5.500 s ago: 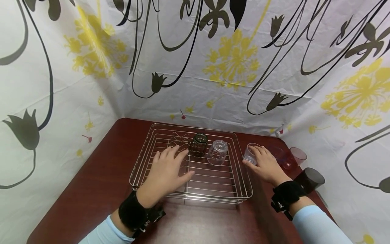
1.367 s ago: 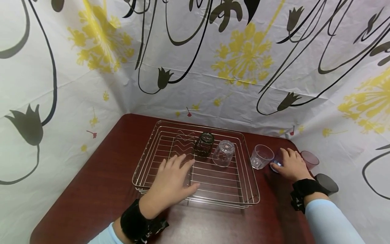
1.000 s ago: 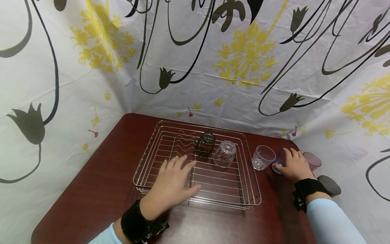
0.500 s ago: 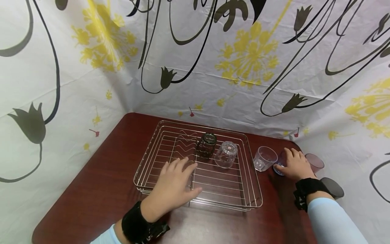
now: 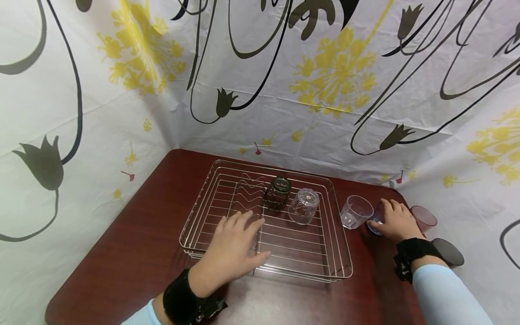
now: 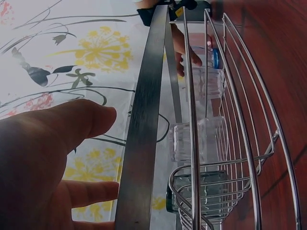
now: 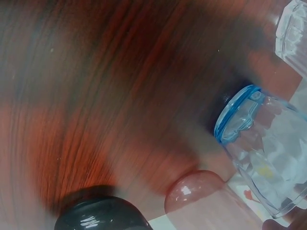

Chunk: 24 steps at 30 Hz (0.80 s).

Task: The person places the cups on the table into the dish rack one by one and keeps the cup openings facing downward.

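Observation:
My right hand (image 5: 400, 223) grips a clear drinking glass with a blue base (image 5: 378, 221) near its rim, on the table at the right. In the right wrist view this blue-based glass (image 7: 264, 148) shows largely unobstructed, with fingertips at its mouth. Over the near left part of a wire dish rack (image 5: 292, 243) hovers my left hand (image 5: 231, 248), fingers spread and holding nothing. Inside the rack, a dark green glass (image 5: 278, 194) and a clear glass (image 5: 304, 206) stand upside down. Another clear glass (image 5: 356, 212) stands upright just outside the rack's right side.
Right of my right hand are a pinkish glass (image 5: 424, 219) and a dark grey glass (image 5: 447, 253). White floral sheeting (image 5: 252, 131) closes off the back and sides of the dark red table (image 5: 118, 253).
From 5.5 s ago, my right hand has let go of the upright clear glass and moved right to the blue-based glass. My left hand has stayed over the rack.

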{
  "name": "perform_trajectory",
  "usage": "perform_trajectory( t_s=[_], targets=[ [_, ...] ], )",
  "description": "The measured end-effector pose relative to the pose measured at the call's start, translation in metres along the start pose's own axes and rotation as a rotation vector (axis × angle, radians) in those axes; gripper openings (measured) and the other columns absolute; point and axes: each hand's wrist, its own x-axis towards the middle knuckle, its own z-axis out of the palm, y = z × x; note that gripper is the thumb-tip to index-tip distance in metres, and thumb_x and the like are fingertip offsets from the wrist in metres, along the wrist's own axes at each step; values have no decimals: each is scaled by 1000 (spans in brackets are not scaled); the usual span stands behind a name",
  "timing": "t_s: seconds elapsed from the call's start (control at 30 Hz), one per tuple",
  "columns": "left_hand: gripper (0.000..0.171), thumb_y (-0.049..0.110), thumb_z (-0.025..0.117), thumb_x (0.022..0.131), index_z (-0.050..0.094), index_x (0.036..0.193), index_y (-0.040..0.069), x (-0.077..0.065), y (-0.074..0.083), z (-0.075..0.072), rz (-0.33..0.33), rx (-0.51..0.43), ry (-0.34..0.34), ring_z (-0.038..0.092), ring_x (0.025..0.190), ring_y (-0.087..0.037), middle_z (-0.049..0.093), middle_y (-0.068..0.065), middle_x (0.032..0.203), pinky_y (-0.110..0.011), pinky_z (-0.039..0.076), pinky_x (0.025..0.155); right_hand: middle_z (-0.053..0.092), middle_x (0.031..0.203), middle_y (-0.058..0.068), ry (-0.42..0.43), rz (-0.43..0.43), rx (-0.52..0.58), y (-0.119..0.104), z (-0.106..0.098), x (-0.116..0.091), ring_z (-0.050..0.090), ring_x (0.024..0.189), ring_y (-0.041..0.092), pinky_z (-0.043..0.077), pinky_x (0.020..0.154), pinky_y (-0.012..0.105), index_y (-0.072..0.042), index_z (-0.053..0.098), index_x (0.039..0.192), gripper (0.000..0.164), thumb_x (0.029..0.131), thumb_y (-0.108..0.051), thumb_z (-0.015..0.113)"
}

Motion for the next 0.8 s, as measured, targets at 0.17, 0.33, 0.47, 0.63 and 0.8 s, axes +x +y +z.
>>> perform_trajectory(
  t_s=[0.17, 0.33, 0.47, 0.63, 0.8],
  targets=[
    [78, 69, 59, 86, 49, 148, 23, 0, 0, 0, -5, 4, -7, 39, 141, -39, 41, -11, 156, -66, 28, 113, 25, 145, 43, -6, 1, -4, 2, 2, 1, 21, 129, 67, 28, 97, 80, 8, 25, 151, 105, 86, -63, 67],
    [77, 69, 59, 87, 49, 148, 23, -2, 1, 0, -4, 11, -5, 40, 141, -39, 42, -12, 155, -66, 29, 113, 24, 146, 43, -14, 5, 3, 2, 3, 0, 21, 128, 68, 30, 94, 80, 8, 25, 151, 103, 87, -61, 65],
    [77, 69, 59, 87, 50, 148, 23, -2, 1, -1, 1, 18, -3, 41, 140, -39, 43, -12, 155, -65, 30, 113, 24, 145, 42, -6, 10, 17, 3, 5, -1, 22, 126, 67, 30, 93, 80, 8, 27, 150, 95, 89, -55, 66],
    [77, 68, 60, 87, 50, 147, 23, -2, 1, 0, 2, 9, -11, 41, 141, -39, 43, -12, 155, -66, 29, 113, 27, 142, 40, 11, 31, 21, 2, 6, -3, 26, 123, 65, 34, 88, 79, 5, 31, 147, 89, 88, -50, 69],
    [76, 68, 61, 87, 51, 147, 22, -3, 1, 0, 4, 8, -15, 41, 141, -39, 43, -12, 155, -66, 29, 113, 28, 141, 41, 16, 36, 8, 1, 6, -3, 27, 121, 65, 35, 86, 79, 5, 30, 148, 87, 87, -43, 71]
  ],
)
